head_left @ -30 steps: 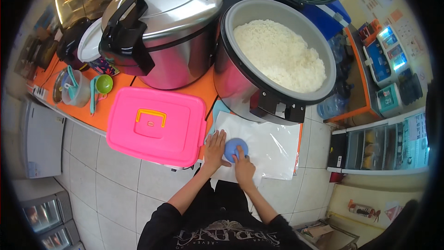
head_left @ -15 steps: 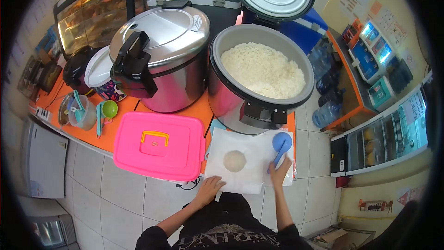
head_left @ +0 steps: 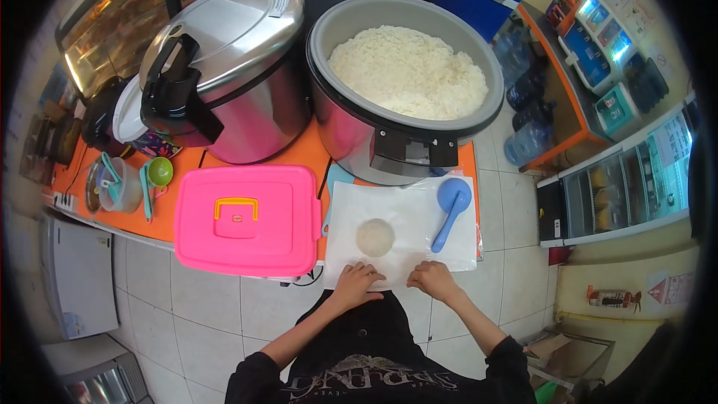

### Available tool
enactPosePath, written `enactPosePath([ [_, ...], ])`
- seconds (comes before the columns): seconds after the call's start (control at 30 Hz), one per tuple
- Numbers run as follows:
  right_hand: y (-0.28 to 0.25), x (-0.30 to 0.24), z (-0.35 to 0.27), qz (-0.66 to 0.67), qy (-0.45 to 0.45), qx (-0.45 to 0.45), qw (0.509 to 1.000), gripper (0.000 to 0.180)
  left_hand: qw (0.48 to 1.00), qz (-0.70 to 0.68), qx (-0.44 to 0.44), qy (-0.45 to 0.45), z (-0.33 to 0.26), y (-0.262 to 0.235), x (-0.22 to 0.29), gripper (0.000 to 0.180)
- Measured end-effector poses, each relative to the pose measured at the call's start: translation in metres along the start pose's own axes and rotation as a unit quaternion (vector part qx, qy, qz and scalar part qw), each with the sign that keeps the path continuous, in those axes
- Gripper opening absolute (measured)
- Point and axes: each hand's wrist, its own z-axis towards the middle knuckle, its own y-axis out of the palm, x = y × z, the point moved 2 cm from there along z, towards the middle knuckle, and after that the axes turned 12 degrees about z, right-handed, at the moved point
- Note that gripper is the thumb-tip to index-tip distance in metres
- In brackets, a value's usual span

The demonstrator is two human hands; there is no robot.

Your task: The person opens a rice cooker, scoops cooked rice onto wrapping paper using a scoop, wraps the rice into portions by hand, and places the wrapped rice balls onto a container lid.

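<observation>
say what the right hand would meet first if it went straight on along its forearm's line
The right hand would probably meet the flattened round of rice, skimming over the white paper; its height is unclear.

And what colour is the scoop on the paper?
The scoop is blue, seen best in the head view.

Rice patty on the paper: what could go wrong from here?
1. The rice patty has no rim around it; a tug on the paper by the left hand or right hand might shift or crack it.
2. The blue scoop lies loose on the white sheets; it could slide if they move.
3. The rice cooker stands open, so something might fall in.
</observation>
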Motion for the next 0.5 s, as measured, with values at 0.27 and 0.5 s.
enactPosePath([
  [0.27, -0.005, -0.011, 0.019, 0.079, 0.028, 0.161, 0.983, 0.019, 0.982, 0.051, 0.170, -0.069, 0.011, -0.038, -0.004, 0.029],
  [0.5, -0.011, 0.057, 0.039, 0.335, 0.234, 0.299, 0.863, 0.013, 0.914, -0.246, 0.150, -0.287, 0.018, -0.012, -0.102, 0.020],
])
